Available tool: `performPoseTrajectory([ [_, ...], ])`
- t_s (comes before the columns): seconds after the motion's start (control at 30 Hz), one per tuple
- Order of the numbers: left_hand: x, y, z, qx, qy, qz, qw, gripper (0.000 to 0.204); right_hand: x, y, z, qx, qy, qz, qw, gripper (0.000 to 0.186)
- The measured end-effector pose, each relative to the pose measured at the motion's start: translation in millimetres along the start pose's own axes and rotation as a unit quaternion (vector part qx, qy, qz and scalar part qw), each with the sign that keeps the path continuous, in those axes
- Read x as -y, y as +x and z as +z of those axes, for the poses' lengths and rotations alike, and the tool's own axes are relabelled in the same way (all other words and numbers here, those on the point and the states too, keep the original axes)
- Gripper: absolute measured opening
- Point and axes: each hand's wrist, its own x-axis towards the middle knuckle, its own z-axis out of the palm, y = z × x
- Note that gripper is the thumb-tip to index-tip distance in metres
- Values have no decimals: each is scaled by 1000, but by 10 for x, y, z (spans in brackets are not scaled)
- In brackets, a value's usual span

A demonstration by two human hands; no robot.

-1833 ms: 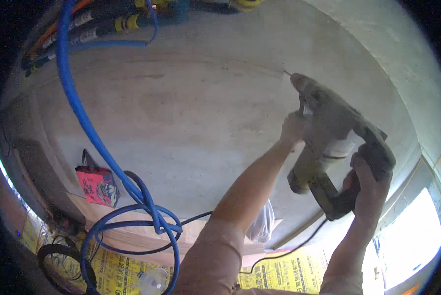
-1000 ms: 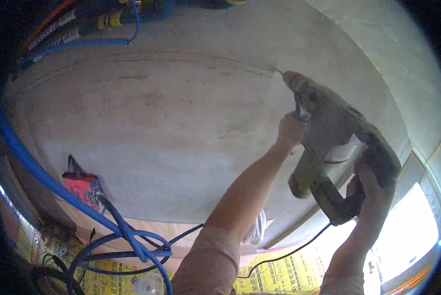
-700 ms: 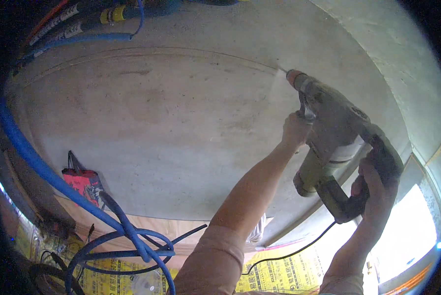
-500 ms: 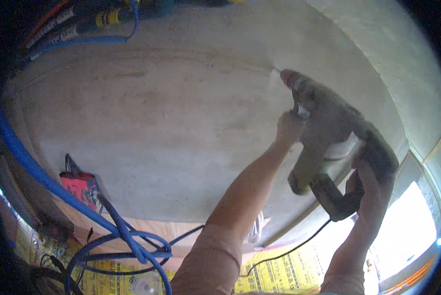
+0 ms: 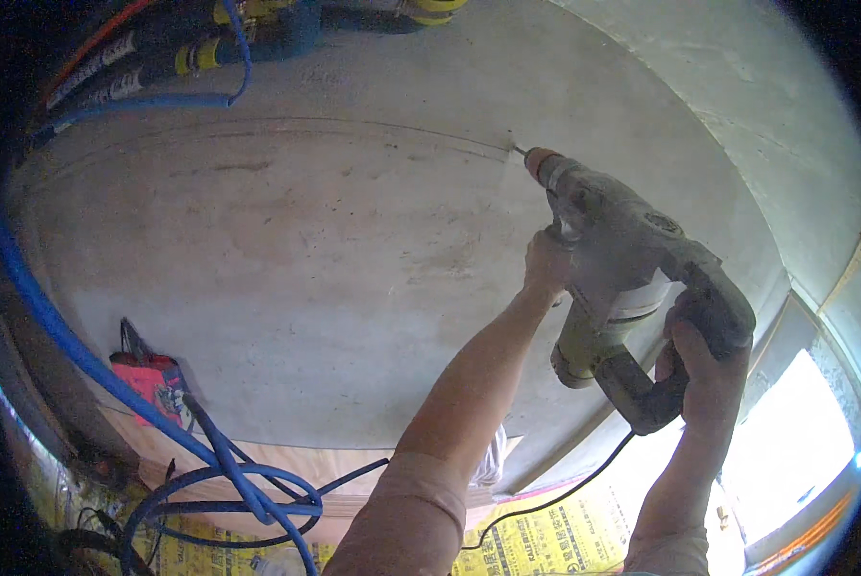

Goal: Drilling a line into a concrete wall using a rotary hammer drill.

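A dusty corded rotary hammer drill (image 5: 632,240) is held up against the grey concrete wall (image 5: 305,259). Its bit (image 5: 520,149) meets the wall at the end of a long curved groove line. My left hand (image 5: 548,261) is wrapped round the front side handle. With my right hand (image 5: 704,360) I grip the rear handle, the fingers closed round its inner side. From the handle's base a black cord (image 5: 555,501) droops toward the bottom of the view. Part of each hand's fingers is hidden behind the tool.
Thick blue hose (image 5: 65,336) runs down the left and coils at lower left, near a pink-and-black bag (image 5: 150,384). Pipes with yellow bands (image 5: 197,58) hang overhead at upper left. Yellow printed sheeting (image 5: 545,538) lies below. A bright opening (image 5: 790,461) is at right.
The drill and both hands have shifted slightly left in the view. The picture is sharper, and the pale dust puff at the bit has thinned. Both hands keep their grip.
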Motion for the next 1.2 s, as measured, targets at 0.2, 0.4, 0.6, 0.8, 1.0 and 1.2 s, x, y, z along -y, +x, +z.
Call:
performPoseTrajectory([
  [0.2,-75,-44,-141,16,120,128,984,31,18,1,-18,-6,-34,-3,999,28],
  [0.4,-653,-361,-200,-43,108,39,992,28,-29,-41,23,-24,-4,1,1000,32],
  [0.6,-581,-256,-162,-23,105,59,992,27,30,-50,29,-17,-25,-24,999,32],
  [0.8,-554,-231,-125,-30,220,90,971,31,76,-80,30,-35,-33,3,999,24],
  [1.0,-677,-321,-183,-58,235,85,966,31,51,-33,68,-13,-28,-16,999,28],
  [1.2,-479,-145,-187,-60,236,98,965,31,24,-50,32,-24,-20,-4,999,31],
])
